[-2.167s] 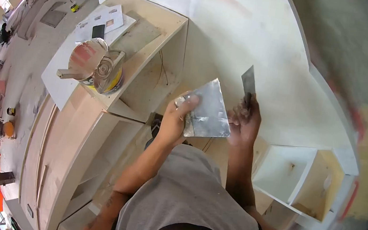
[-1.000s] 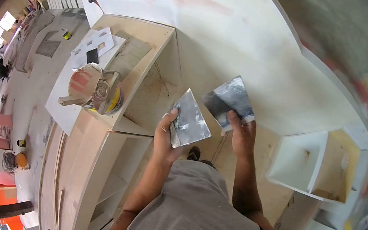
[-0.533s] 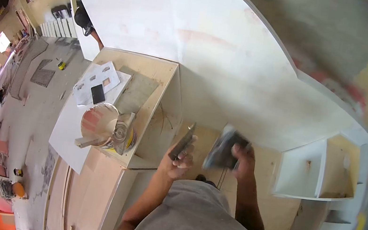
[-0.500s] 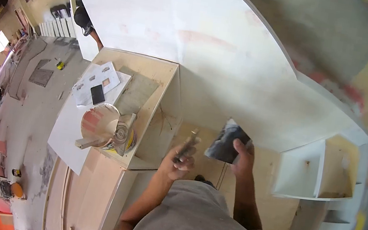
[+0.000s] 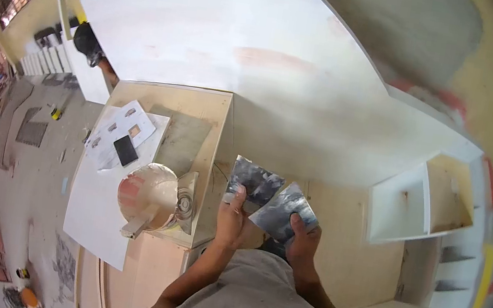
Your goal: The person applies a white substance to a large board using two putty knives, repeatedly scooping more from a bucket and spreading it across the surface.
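In my left hand [image 5: 229, 220] is a flat, dark putty spreader [image 5: 253, 179] smeared with white, its face turned up and my thumb on its lower edge. A second putty spreader [image 5: 284, 212], grey and streaked with white, is gripped in my right hand [image 5: 302, 244], thumb pressed on its face. The two blades sit side by side in front of my chest, their edges close together at the lower middle. To the left, a bucket [image 5: 134, 191] smeared inside with pale paste stands on the wooden cabinet, a flat handle [image 5: 138, 224] leaning over its rim.
A large white panel [image 5: 227, 30] rises ahead, with an open white shelf box [image 5: 402, 203] at right. Papers [image 5: 142, 126] and a black phone-like slab [image 5: 126, 150] lie behind the bucket. Another person [image 5: 88, 41] is partly hidden past the panel's left edge.
My left hand has turned, bringing its spreader from edge-on to face-up. My right hand has moved left and lower, so the spreaders are now close together. The view has shifted slightly.
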Tool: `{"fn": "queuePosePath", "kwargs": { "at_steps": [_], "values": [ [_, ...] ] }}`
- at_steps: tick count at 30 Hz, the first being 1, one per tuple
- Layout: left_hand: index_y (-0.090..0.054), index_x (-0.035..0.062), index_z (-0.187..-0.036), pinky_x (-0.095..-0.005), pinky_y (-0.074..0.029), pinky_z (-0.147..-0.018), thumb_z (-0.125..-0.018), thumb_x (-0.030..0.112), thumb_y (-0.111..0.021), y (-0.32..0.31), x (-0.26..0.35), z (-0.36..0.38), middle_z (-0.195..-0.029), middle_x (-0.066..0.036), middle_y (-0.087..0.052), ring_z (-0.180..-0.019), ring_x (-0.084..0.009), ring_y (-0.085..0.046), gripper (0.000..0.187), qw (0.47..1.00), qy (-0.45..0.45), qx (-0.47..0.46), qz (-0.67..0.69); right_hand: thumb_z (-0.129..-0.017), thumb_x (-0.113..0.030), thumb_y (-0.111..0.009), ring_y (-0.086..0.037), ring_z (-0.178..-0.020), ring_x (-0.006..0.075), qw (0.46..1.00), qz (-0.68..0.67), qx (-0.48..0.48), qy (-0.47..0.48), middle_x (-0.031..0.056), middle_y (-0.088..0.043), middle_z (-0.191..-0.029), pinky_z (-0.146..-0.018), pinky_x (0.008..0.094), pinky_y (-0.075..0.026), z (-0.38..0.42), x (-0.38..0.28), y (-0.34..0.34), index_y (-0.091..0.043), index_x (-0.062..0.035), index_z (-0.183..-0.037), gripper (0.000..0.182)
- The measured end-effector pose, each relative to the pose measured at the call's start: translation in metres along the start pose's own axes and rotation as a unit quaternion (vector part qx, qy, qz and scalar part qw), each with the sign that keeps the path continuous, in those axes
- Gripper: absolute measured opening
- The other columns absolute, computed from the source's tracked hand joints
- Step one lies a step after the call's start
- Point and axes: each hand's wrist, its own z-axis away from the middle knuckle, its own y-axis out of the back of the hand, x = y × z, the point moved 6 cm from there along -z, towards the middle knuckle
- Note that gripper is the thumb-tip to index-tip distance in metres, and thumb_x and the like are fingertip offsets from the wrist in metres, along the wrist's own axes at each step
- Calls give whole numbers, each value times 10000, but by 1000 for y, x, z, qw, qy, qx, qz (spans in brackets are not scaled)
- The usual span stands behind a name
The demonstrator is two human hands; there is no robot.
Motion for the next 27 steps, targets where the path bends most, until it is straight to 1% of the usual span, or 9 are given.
{"fn": "queuePosePath", "kwargs": {
  "at_steps": [1,3,5,7,10,15,19,21,27],
  "values": [
    [-517,-5,-1218,-403,-540,-842,-996,273,-559,1,-1,4,-1132,-133,-625,-974,-248,-653,358,997,-18,-9,-72,-902,-179,-664,-630,-889,136,1000,-2,12,-1,35,-657,-963,-778,289,-507,7,-3,-9,-637,17,-1072,261],
    [-572,3,-1189,-277,-464,-850,-1003,273,-556,5,-6,10,-1079,-33,-619,-972,-133,-573,328,990,9,-69,-121,-873,-253,-717,-599,-835,151,995,-83,42,-28,46,-663,-919,-757,316,-487,16,-16,-23,-668,8,-967,281],
    [-579,1,-1181,-268,-457,-795,-1004,261,-557,-9,2,20,-996,-16,-622,-890,-126,-552,315,894,17,-168,-416,-880,-252,-713,-602,-813,151,996,-78,47,-1,48,-667,-910,-747,313,-494,12,-11,-7,-669,23,-968,292],
    [-574,-12,-1184,-270,-450,-784,-1001,247,-563,-18,7,27,-936,-37,-625,-857,-124,-533,318,885,54,-140,-441,-885,-255,-706,-605,-806,138,999,29,-9,20,53,-676,-909,-737,300,-499,8,-38,-11,-671,36,-978,307],
    [-570,-22,-1204,-274,-457,-805,-989,230,-583,-28,20,31,-940,-89,-640,-860,-133,-553,331,845,-25,-258,-467,-887,-244,-699,-605,-795,126,999,35,-16,22,43,-682,-890,-716,298,-502,15,-52,-8,-677,35,-977,293],
    [-565,-28,-1251,-321,-477,-840,-971,207,-606,-61,50,48,-1022,-184,-664,-923,-179,-610,368,665,-75,-389,-633,-890,-217,-693,-603,-759,122,970,207,-125,29,37,-680,-852,-688,301,-505,16,-74,-12,-674,42,-958,269],
    [-560,1,-1287,-340,-483,-871,-955,179,-618,-48,42,47,-1123,-233,-651,-1003,-241,-639,381,787,40,-199,-583,-890,-214,-692,-614,-762,128,996,51,-36,69,48,-677,-860,-683,305,-507,22,-72,-16,-668,42,-949,264],
    [-558,29,-1310,-339,-484,-895,-948,147,-612,-59,46,54,-1197,-257,-623,-1068,-303,-641,385,845,-133,-217,-470,-886,-216,-702,-624,-764,144,993,-80,32,76,59,-674,-900,-684,298,-505,27,-66,-13,-666,41,-962,270],
    [-473,15,-1381,-342,-466,-929,-955,105,-576,-78,51,64,-1216,-246,-620,-1113,-381,-614,448,725,-195,-336,-569,-881,-235,-713,-633,-761,151,995,-90,18,32,55,-675,-898,-664,294,-515,33,-60,-11,-670,32,-950,278]
  ]
}}
